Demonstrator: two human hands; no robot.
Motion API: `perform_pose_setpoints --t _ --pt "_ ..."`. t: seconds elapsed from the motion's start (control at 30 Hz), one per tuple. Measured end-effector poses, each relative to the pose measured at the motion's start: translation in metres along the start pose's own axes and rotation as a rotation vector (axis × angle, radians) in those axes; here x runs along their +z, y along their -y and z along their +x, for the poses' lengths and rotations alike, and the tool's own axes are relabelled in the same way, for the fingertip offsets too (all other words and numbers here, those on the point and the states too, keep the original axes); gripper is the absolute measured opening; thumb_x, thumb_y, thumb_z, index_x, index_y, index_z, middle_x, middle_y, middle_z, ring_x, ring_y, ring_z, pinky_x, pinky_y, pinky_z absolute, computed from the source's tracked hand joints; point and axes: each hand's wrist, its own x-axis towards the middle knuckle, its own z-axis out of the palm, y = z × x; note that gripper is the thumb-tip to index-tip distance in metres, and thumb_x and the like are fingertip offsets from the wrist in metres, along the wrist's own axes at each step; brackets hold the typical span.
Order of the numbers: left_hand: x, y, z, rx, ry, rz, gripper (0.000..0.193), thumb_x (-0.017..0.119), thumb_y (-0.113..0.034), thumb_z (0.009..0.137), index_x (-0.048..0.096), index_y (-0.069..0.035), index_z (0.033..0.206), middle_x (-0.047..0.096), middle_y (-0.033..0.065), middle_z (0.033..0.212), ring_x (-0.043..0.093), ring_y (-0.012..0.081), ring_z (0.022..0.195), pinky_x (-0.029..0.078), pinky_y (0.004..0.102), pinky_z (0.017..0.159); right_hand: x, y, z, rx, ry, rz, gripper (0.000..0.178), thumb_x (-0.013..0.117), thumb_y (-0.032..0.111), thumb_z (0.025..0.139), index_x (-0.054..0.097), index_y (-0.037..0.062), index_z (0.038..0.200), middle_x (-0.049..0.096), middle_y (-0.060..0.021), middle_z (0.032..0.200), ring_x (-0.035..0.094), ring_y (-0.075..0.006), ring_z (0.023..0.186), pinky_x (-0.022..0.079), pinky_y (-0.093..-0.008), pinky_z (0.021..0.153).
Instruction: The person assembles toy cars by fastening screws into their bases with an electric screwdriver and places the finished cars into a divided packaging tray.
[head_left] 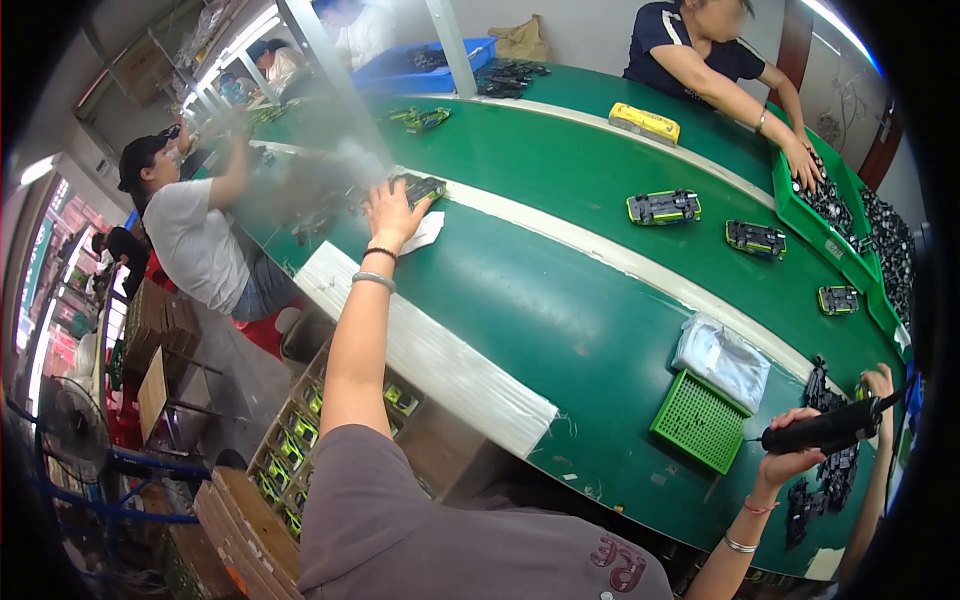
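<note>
My left arm stretches far forward across the green bench. At its end my left hand (pixel 393 218) has thumb and fingers around the near side of a toy car (pixel 424 187), dark underside up, beside the white divider strip. The fingertips are partly blurred by a haze. A white paper slip (pixel 427 232) lies next to the wrist. At the right, my right hand (pixel 790 462) is closed round a black electric screwdriver (pixel 828 428), held over the bench with its thin bit pointing left. Black plastic parts (pixel 822 495) lie beyond it.
A green perforated basket (pixel 701 420) and a clear plastic bag (pixel 722 360) lie left of the screwdriver. Upturned toy cars (pixel 664 207) sit on the green belt (pixel 560 190). A co-worker reaches into a green bin (pixel 785 190). Another person's hand (pixel 880 385) is beyond my right hand.
</note>
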Motion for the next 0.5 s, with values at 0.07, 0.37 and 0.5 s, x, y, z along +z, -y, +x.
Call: perform_pose_setpoints --t 0.07,0.37,0.5 --pt "-0.001 -0.001 -0.001 -0.025 0.134 0.045 0.057 0.062 -0.049 0.075 0.054 -0.009 0.115 0.045 0.0166 0.122 0.037 0.0362 0.117 0.031 0.0560 0.096 0.004 0.002 0.001 -0.010 -0.026 0.013 0.080 0.044 0.081 0.067 0.042 0.0036 0.087 0.044 -0.0064 0.071 0.045 -0.0148 0.060 0.040 -0.0258 0.056" --pt "-0.011 -0.004 0.026 -0.142 0.334 0.011 0.102 0.066 -0.071 0.053 0.038 -0.015 0.133 0.029 0.0220 0.140 0.018 0.0426 0.132 0.018 0.0609 0.100 -0.021 -0.012 0.001 0.007 0.046 0.022 0.079 0.044 0.081 0.067 0.041 0.0061 0.093 0.043 -0.0050 0.073 0.045 -0.0143 0.063 0.040 -0.0263 0.056" --pt "-0.013 0.002 0.028 -0.180 0.422 0.033 0.099 0.068 -0.065 0.054 0.038 -0.014 0.133 0.033 0.0196 0.138 0.022 0.0419 0.130 0.019 0.0610 0.099 -0.018 -0.012 0.000 -0.017 0.037 -0.016 0.080 0.039 0.081 0.069 0.042 0.0044 0.092 0.042 -0.0052 0.070 0.044 -0.0146 0.061 0.039 -0.0267 0.055"
